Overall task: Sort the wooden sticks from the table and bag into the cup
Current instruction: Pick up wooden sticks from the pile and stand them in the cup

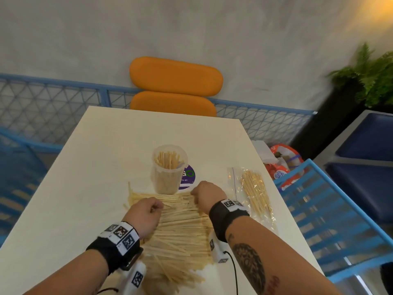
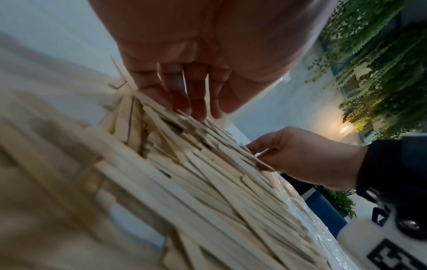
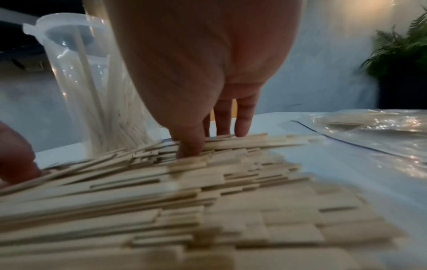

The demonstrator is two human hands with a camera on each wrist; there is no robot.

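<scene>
A broad pile of flat wooden sticks (image 1: 182, 228) (image 2: 184, 173) (image 3: 161, 191) lies on the white table (image 1: 102, 158) in front of me. Behind it stands a clear plastic cup (image 1: 169, 173) (image 3: 87, 73) partly filled with upright sticks. My left hand (image 1: 146, 211) (image 2: 184, 91) has its fingertips and thumb closed on the left ends of the pile's far sticks. My right hand (image 1: 206, 194) (image 2: 300, 155) (image 3: 208, 73) pinches their right ends, thumb in the pile and fingers behind its far edge. A clear bag (image 1: 255, 194) (image 3: 369, 131) holding more sticks lies to the right.
A round purple sticker (image 1: 189, 177) lies beside the cup. An orange chair (image 1: 174, 88) stands at the table's far end, a blue slatted chair (image 1: 331, 209) along its right edge. A red and white bag (image 1: 280, 165) and a potted plant (image 1: 370, 77) lie beyond.
</scene>
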